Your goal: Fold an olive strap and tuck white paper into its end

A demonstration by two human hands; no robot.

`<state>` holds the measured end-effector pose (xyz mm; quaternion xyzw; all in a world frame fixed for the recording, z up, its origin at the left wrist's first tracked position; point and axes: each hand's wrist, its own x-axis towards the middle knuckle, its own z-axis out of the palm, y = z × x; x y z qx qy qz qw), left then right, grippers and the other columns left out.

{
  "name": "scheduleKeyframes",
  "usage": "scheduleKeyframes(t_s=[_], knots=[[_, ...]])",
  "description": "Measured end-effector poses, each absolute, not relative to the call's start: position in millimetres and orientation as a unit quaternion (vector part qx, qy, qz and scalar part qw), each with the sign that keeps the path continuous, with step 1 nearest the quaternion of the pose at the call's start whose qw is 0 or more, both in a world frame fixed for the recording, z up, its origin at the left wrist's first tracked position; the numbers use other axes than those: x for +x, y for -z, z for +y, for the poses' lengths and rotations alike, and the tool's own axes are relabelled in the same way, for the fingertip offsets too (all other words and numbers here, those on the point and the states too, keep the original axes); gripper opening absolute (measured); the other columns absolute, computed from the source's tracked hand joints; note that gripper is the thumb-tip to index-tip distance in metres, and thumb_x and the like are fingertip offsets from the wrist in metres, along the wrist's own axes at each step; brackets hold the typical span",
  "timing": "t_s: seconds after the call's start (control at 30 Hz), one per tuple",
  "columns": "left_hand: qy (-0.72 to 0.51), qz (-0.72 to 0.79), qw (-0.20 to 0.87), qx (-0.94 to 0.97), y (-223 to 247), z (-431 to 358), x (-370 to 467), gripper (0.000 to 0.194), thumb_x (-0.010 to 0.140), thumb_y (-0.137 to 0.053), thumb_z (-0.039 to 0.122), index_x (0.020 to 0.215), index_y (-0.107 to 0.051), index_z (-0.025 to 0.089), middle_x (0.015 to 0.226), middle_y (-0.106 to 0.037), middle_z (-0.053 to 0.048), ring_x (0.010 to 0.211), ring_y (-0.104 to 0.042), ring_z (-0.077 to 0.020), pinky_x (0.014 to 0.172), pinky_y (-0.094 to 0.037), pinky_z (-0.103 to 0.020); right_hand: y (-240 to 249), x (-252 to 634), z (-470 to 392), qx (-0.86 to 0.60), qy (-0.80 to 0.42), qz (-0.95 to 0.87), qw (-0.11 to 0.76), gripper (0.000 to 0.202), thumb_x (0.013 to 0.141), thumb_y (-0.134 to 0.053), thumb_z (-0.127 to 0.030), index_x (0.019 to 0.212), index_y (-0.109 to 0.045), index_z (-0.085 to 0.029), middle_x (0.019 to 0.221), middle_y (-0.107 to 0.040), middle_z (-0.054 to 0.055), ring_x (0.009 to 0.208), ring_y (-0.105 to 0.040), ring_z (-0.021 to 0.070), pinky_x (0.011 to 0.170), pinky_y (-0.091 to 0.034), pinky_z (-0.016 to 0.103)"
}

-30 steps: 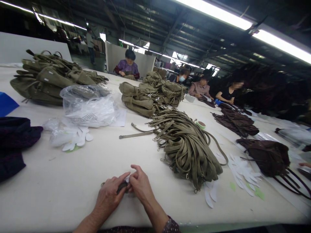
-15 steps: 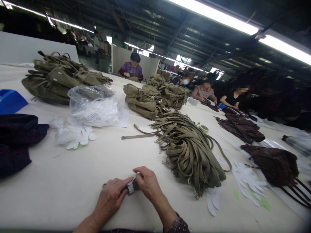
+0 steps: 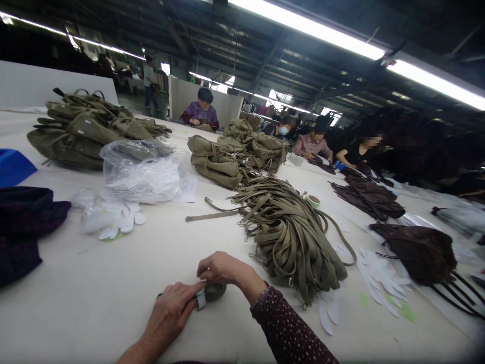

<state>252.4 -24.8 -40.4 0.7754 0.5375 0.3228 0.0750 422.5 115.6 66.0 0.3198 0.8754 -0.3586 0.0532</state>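
Note:
Near the table's front edge, my left hand (image 3: 172,306) is closed on a small bundled olive strap (image 3: 215,291), its fingers pressing a pale zigzag-edged piece (image 3: 201,299) wrapped around it. My right hand (image 3: 215,268) is bent over the bundle from the right, fingers curled in and touching near the left fingertips; what they pinch is hidden. A large heap of olive straps (image 3: 299,237) with metal clips lies to the right of my hands. One loose strap (image 3: 212,216) sticks out leftward from the heap.
Olive bags (image 3: 87,131) and clear plastic bags (image 3: 144,177) are at the left, dark cloth (image 3: 30,212) beside them. Brown bags (image 3: 420,253) and white paper pieces (image 3: 382,278) lie right. Several people sit across the table (image 3: 113,273).
My right hand has moved left and over the bundle, its fingers now curled, and more of the sleeve shows. The rounded end of the bundle has come into view. The view has shifted slightly.

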Motion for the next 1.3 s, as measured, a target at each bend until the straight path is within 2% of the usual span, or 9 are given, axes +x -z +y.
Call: scheduleKeyframes(t_s=[0.1,0.27,0.33,0.43,0.5,0.67,1.0,1.17,1.3], knots=[[-0.325,0.559,0.076,0.759,43,-25,252,0.042,0.092,-0.060,0.025,0.132,-0.053,0.033,0.094,-0.072,0.000,0.080,-0.067,-0.0185,0.070,-0.057,-0.033,-67,431,98,0.381,0.316,0.868,-0.022,0.024,0.089,-0.055,-0.023,0.103,-0.075,-0.024,0.096,-0.076,0.002,0.087,-0.066,0.0160,0.077,-0.046,0.024],[-0.318,0.534,0.071,0.780,42,-25,253,0.042,0.093,-0.057,0.022,0.133,-0.052,0.035,0.102,-0.074,0.001,0.086,-0.067,-0.0180,0.073,-0.056,-0.033,-53,448,72,0.429,0.358,0.816,-0.147,0.018,0.088,-0.060,-0.022,0.096,-0.076,-0.025,0.093,-0.077,-0.002,0.085,-0.068,0.0122,0.077,-0.047,0.019],[-0.311,0.519,0.073,0.793,40,-24,253,0.043,0.094,-0.054,0.019,0.134,-0.050,0.035,0.109,-0.074,0.002,0.091,-0.068,-0.0177,0.075,-0.055,-0.034,-51,449,77,0.397,0.339,0.846,-0.109,0.021,0.090,-0.059,-0.022,0.102,-0.076,-0.026,0.102,-0.076,-0.001,0.093,-0.068,0.0133,0.083,-0.047,0.020],[-0.301,0.517,0.075,0.798,37,-24,254,0.044,0.095,-0.051,0.017,0.136,-0.048,0.035,0.112,-0.074,0.003,0.093,-0.067,-0.0176,0.077,-0.055,-0.035,-55,441,95,0.314,0.272,0.909,0.028,0.025,0.093,-0.057,-0.025,0.113,-0.073,-0.027,0.112,-0.075,0.001,0.098,-0.068,0.0163,0.083,-0.047,0.024],[-0.294,0.520,0.077,0.798,38,-24,254,0.045,0.095,-0.051,0.016,0.136,-0.047,0.035,0.112,-0.074,0.003,0.093,-0.067,-0.0179,0.077,-0.055,-0.036,-61,432,107,0.267,0.250,0.926,0.091,0.025,0.092,-0.059,-0.026,0.113,-0.073,-0.028,0.110,-0.076,0.001,0.095,-0.068,0.0168,0.079,-0.046,0.025],[-0.289,0.522,0.071,0.799,41,-24,254,0.044,0.095,-0.051,0.018,0.136,-0.049,0.033,0.108,-0.074,0.002,0.091,-0.066,-0.0194,0.076,-0.055,-0.037,-75,416,120,0.206,0.239,0.935,0.161,0.023,0.085,-0.067,-0.018,0.105,-0.075,-0.026,0.095,-0.078,0.001,0.076,-0.064,0.0143,0.063,-0.039,0.025],[-0.299,0.512,0.070,0.802,40,-24,253,0.047,0.096,-0.052,0.021,0.141,-0.044,0.032,0.104,-0.075,0.002,0.087,-0.066,-0.0183,0.073,-0.053,-0.034,-90,419,116,0.172,0.181,0.949,0.192,0.023,0.090,-0.061,-0.021,0.110,-0.072,-0.027,0.099,-0.077,0.000,0.075,-0.061,0.0130,0.060,-0.035,0.025],[-0.305,0.516,0.061,0.798,39,-24,254,0.046,0.095,-0.053,0.022,0.140,-0.046,0.030,0.100,-0.074,0.001,0.084,-0.066,-0.0190,0.070,-0.053,-0.034,-78,419,115,0.144,0.122,0.969,0.162,0.018,0.092,-0.058,-0.025,0.103,-0.071,-0.028,0.091,-0.076,0.000,0.070,-0.062,0.0141,0.052,-0.028,0.026],[-0.309,0.523,0.055,0.792,39,-24,255,0.036,0.094,-0.053,0.021,0.130,-0.055,0.028,0.093,-0.073,-0.001,0.081,-0.066,-0.0195,0.069,-0.053,-0.034,-65,423,109,0.144,0.097,0.978,0.113,0.016,0.093,-0.056,-0.031,0.098,-0.070,-0.027,0.090,-0.076,0.000,0.069,-0.064,0.0148,0.050,-0.025,0.027]])
